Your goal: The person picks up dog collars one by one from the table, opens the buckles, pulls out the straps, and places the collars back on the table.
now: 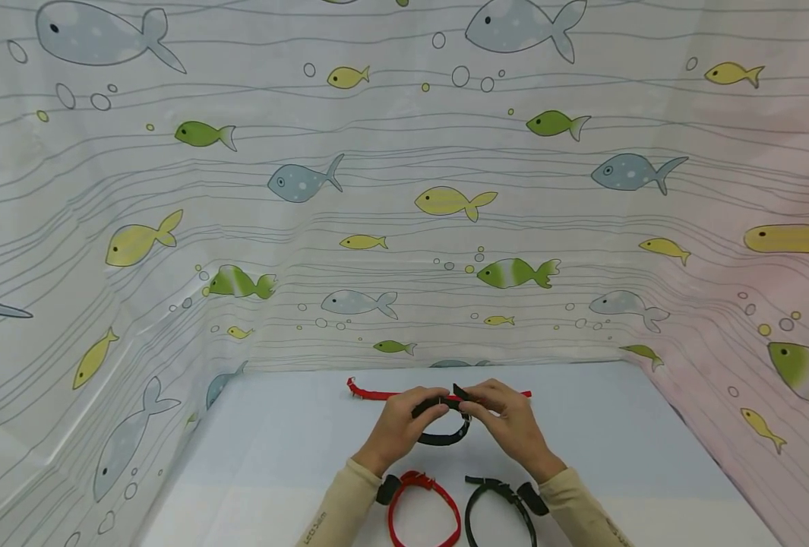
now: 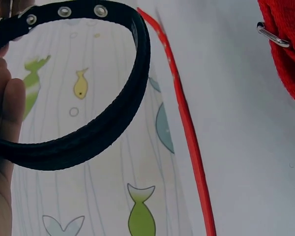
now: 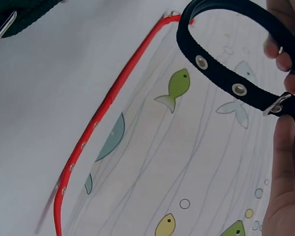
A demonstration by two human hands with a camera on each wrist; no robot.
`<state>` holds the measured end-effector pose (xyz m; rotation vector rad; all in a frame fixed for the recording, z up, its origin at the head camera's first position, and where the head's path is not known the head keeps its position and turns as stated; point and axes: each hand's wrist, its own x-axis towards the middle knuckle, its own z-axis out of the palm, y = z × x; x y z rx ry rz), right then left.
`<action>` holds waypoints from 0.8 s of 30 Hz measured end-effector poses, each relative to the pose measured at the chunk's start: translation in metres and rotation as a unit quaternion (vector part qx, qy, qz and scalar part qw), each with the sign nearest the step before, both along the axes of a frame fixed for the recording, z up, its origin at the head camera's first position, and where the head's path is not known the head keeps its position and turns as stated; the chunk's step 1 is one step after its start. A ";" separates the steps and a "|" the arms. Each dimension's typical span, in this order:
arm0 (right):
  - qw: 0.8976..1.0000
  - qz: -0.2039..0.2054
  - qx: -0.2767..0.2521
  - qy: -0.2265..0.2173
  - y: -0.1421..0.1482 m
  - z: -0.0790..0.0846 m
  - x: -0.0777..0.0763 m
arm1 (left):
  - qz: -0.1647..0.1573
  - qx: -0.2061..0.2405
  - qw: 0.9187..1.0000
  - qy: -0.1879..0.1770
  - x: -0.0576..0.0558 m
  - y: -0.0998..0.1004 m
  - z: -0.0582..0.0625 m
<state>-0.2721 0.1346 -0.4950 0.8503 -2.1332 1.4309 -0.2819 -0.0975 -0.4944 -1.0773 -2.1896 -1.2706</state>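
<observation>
Both hands hold a black pet collar up over the far part of the table, bent into a loop. My left hand grips the band on the left side, thumb and fingers around it. On the right, my right hand pinches the collar near its buckle, and a short strap end sticks up by the fingertips. The right wrist view shows metal eyelets along the band and a metal buckle by the thumb. The rest of the loop hangs free in the left wrist view.
Behind the hands a red collar lies stretched out on the white table. Nearer, a red collar and a dark collar lie as loops between the forearms. A fish-patterned curtain surrounds the table's back and sides.
</observation>
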 end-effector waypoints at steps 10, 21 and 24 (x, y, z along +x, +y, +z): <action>0.992 -0.060 0.076 -0.078 -0.001 0.006 0.005 | 0.000 -0.022 1.000 -0.018 0.001 -0.002 -0.003; 0.987 -0.058 0.133 -0.065 -0.004 0.005 0.007 | 0.048 -0.088 0.995 -0.020 0.006 0.005 -0.004; 0.985 -0.065 0.161 -0.014 -0.008 0.002 0.007 | 0.061 -0.133 0.989 -0.001 0.009 0.012 -0.003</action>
